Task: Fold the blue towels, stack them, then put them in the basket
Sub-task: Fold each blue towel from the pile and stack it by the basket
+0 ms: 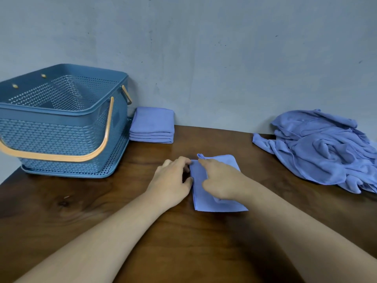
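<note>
Folding one more towel; I judge the task less than half done

A folded stack point(152, 124) waits by the basket point(61, 127), far left of both grips, and a loose pile point(326, 148) to their right is still unfolded. The towel point(220, 206) lies on the bench point(102, 201) under the flat, pressing right grip point(222, 180); the narrow left grip point(171, 180) pinches its left edge

Blue towel point(206, 204), folded flat, centre-front

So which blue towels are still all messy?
The crumpled heap on the right; the stack beside the basket is folded, and the middle towel lies flat.
</note>
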